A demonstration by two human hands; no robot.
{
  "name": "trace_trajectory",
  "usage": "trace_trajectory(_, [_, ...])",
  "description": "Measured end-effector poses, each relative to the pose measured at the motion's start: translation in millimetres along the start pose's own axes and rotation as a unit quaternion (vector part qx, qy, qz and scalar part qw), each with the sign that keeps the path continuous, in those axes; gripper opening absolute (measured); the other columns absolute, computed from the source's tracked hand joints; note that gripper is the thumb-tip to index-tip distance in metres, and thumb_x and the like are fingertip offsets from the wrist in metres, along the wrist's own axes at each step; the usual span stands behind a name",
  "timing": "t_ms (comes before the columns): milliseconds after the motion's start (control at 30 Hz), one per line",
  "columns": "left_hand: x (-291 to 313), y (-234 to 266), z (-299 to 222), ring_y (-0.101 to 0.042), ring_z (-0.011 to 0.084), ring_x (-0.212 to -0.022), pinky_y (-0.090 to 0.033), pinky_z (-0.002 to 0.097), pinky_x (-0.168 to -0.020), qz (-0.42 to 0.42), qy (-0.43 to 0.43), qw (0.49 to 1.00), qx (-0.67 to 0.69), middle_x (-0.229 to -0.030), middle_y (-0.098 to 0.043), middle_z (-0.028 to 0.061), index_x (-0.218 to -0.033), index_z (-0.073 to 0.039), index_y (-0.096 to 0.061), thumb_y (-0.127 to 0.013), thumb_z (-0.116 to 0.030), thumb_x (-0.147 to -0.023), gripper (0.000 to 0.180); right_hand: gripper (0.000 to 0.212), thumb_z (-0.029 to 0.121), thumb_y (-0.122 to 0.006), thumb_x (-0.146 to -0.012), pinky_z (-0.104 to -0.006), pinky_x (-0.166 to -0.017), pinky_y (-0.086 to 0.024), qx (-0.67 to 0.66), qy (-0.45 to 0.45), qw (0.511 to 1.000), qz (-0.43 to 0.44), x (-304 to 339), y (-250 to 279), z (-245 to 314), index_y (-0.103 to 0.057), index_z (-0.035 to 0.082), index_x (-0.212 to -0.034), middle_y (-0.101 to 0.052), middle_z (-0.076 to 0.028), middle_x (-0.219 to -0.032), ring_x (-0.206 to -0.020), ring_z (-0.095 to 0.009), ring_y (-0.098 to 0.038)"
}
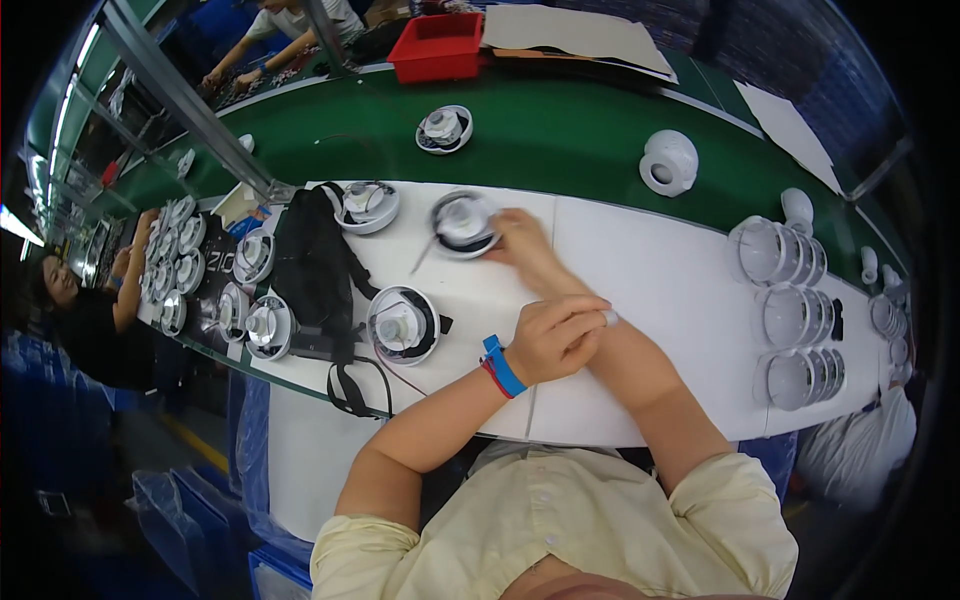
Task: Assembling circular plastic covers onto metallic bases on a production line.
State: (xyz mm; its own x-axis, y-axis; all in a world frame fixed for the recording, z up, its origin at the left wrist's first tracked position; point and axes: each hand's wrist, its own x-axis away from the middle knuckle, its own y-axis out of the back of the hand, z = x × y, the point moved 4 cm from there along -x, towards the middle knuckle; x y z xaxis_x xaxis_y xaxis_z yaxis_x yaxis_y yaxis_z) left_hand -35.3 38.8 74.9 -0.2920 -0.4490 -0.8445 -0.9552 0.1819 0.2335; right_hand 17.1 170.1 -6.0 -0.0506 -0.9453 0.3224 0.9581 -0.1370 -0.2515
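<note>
My right hand (525,243) reaches across the white table and grips the rim of a round white dome camera base (463,222), blurred by motion, with a pale module inside. My left hand (555,338), with a blue band at its wrist, is over my right forearm. Its fingers are bent and pressed together, with a small white patch at one fingertip; what they hold, if anything, cannot be made out. Nearer me on the table is another such dome camera base (404,325), its wires trailing. A third base (368,206) stands at the table's far edge.
Clear domes (790,318) stand in stacked rows at the right. A black bag (310,250) and several more bases lie left. Beyond runs a green conveyor (560,135) with a white ball-shaped housing (668,163) and a red bin (437,48). Two co-workers are at the left and far side.
</note>
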Motion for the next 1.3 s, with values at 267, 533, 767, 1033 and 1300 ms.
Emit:
trace_trajectory(267, [-25,-3,-47,-0.066,0.0242,-0.077,-0.052,0.0339,-0.062,0.016,-0.122,0.991,-0.054,-0.101,-0.066,0.008,-0.097,-0.01,-0.071,-0.067,0.003,-0.068,0.032,0.035,0.03,-0.052,-0.1,-0.0317,-0.07,-0.056,0.217,0.05,0.975,-0.009,26,164,39,-0.066,0.003,-0.118,-0.069,-0.007,-0.098,-0.084,-0.016,-0.066])
trace_trajectory(533, [14,-75,-49,-0.061,0.022,-0.08,-0.048,0.0368,-0.079,0.372,-0.029,0.905,-0.203,-0.079,-0.061,0.004,-0.097,-0.012,-0.069,-0.07,-0.032,-0.085,0.023,0.046,0.039,-0.059,-0.096,-0.0356,-0.097,-0.047,0.343,0.203,0.907,0.135,90,139,56,-0.064,0.003,-0.124,-0.063,-0.018,-0.126,-0.114,-0.029,-0.06])
trace_trajectory(767, [-6,-85,-62,-0.056,0.0218,-0.074,-0.045,0.0352,-0.07,0.406,-0.095,0.905,-0.088,-0.079,-0.054,0.0056,-0.106,-0.008,-0.066,-0.067,-0.027,-0.086,0.027,0.042,0.009,-0.068,-0.077,-0.0469,-0.092,-0.045,0.738,0.264,0.37,-0.499,140,382,156,-0.062,0.006,-0.119,-0.064,-0.016,-0.112,-0.108,-0.037,-0.057])
trace_trajectory(1033, [-13,-50,-26,-0.06,0.0233,-0.07,-0.049,0.0341,-0.06,0.154,-0.032,0.983,-0.094,-0.082,-0.063,0.0086,-0.127,-0.004,-0.063,-0.069,0.003,-0.081,0.047,0.046,-0.005,-0.058,-0.082,-0.0395,-0.097,-0.046,0.593,0.327,0.684,-0.27,195,300,117,-0.062,0.009,-0.125,-0.062,-0.016,-0.121,-0.114,-0.035,-0.056])
trace_trajectory(1300, [-12,-38,-20,-0.053,0.0193,-0.061,-0.042,0.0308,-0.055,-0.035,0.039,0.996,-0.078,-0.067,-0.059,0.0024,-0.083,-0.007,-0.067,-0.078,0.003,-0.073,0.017,0.091,0.017,-0.077,-0.071,-0.0394,-0.108,-0.039,0.413,0.191,0.89,-0.022,235,256,97,-0.034,0.016,-0.151,-0.039,-0.01,-0.15,-0.137,-0.028,-0.04])
